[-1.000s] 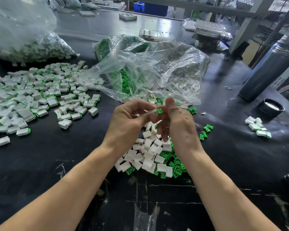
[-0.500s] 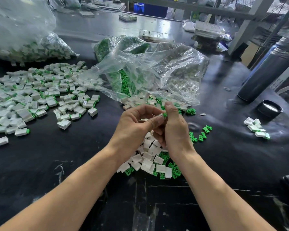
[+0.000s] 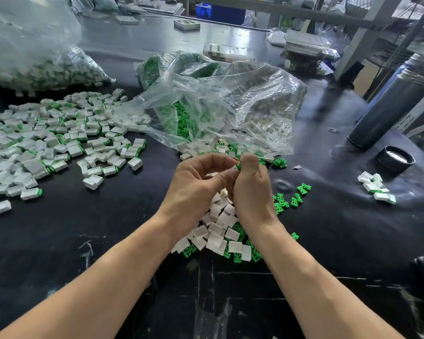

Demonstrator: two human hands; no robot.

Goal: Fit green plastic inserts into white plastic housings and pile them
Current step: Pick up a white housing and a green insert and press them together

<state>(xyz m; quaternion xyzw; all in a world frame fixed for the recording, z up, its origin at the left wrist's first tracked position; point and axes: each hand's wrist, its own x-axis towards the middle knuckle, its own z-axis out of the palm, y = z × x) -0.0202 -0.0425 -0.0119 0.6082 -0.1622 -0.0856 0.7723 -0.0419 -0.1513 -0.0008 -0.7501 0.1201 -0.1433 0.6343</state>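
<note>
Left hand [image 3: 196,182] curled round a white housing [image 3: 231,167], mostly hidden, steadying it for fitting. Right hand [image 3: 251,184] pinching green insert [image 3: 238,165] at housing mouth, above loose stock [image 3: 220,231]. Finished pile [image 3: 47,138] at 10 o'clock on bench [image 3: 83,228].

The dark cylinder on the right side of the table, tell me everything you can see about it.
The dark cylinder is a tall, dark grey, smooth-sided flask with a dull metallic sheen. It stands on the black table at the far right and appears tilted in this wide-angle view. A lighter band rings its upper part. Its top looks open; a round black cap sits apart, just in front. Neither hand touches it.
</note>
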